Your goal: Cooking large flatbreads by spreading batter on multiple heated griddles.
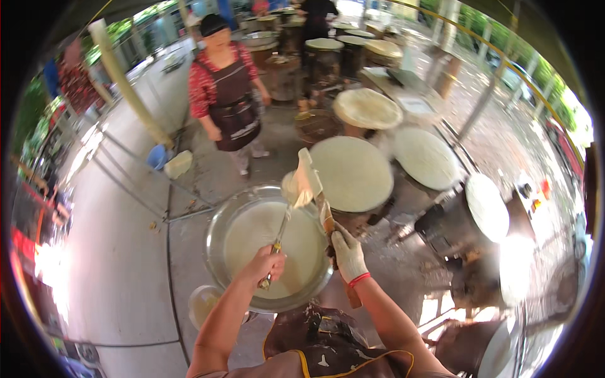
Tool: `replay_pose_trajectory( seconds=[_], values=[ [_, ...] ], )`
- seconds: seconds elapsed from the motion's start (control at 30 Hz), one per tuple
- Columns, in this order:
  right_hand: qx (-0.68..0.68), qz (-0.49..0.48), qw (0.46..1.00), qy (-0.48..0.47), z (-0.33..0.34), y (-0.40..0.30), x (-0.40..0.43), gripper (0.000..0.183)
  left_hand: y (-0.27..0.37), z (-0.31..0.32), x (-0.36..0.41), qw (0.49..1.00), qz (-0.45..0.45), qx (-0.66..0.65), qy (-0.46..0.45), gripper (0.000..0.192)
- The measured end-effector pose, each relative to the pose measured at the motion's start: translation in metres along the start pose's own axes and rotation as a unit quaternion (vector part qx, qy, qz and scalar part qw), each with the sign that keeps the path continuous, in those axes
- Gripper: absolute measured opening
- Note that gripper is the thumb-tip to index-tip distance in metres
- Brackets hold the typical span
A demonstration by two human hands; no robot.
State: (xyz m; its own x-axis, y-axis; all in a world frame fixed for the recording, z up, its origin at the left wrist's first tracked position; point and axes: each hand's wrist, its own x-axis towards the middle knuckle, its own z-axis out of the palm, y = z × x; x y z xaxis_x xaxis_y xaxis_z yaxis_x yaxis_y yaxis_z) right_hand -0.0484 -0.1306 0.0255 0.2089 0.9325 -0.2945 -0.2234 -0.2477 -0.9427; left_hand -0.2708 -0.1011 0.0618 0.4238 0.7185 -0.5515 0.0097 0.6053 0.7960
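Note:
A large steel basin [213,236] stands before me, holding pale batter [255,236]. My left hand [267,264], bare, grips the handle of a metal ladle [282,230] over that basin. In a white work glove, my right hand [349,255] is closed around the wooden handle of a batter spreader [326,215]. The spreader's flat blade [308,172] is coated in batter and points away from me. The ladle's bowl is up against the blade or just beside it; I cannot tell which. Beyond the blade lies a round griddle [352,175] covered with a pale sheet.
More round griddles [425,158] [488,208] curve around to the right. A woven basket [317,126] sits farther back. One person in an apron [234,113] stands ahead to the left. A small bowl [203,307] is beside the basin; a blue basin [158,157] is near a post [127,90].

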Motion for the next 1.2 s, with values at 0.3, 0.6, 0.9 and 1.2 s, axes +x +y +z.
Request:
replay_pose_trajectory(
  seconds=[0.3,0.6,0.9,1.2],
  values=[
    [-0.474,-0.009,0.86,0.187,-0.268,0.113,-0.334,0.04,-0.106,0.213,-0.026,0.819,-0.354,-0.296,-0.34,0.012],
    [-0.136,0.215,0.873,0.415,-0.268,0.201,-0.625,0.039,-0.29,0.441,-0.113,0.727,-0.45,0.217,-0.471,0.014],
    [0.33,-0.068,0.49,0.804,-0.291,0.271,-0.697,0.042,-0.419,0.626,-0.261,0.476,-0.191,0.419,-0.749,0.012],
    [0.41,-0.154,0.103,0.893,-0.322,0.33,-0.66,0.041,-0.603,0.674,-0.243,0.291,-0.021,0.495,-0.819,0.023]
  ],
)
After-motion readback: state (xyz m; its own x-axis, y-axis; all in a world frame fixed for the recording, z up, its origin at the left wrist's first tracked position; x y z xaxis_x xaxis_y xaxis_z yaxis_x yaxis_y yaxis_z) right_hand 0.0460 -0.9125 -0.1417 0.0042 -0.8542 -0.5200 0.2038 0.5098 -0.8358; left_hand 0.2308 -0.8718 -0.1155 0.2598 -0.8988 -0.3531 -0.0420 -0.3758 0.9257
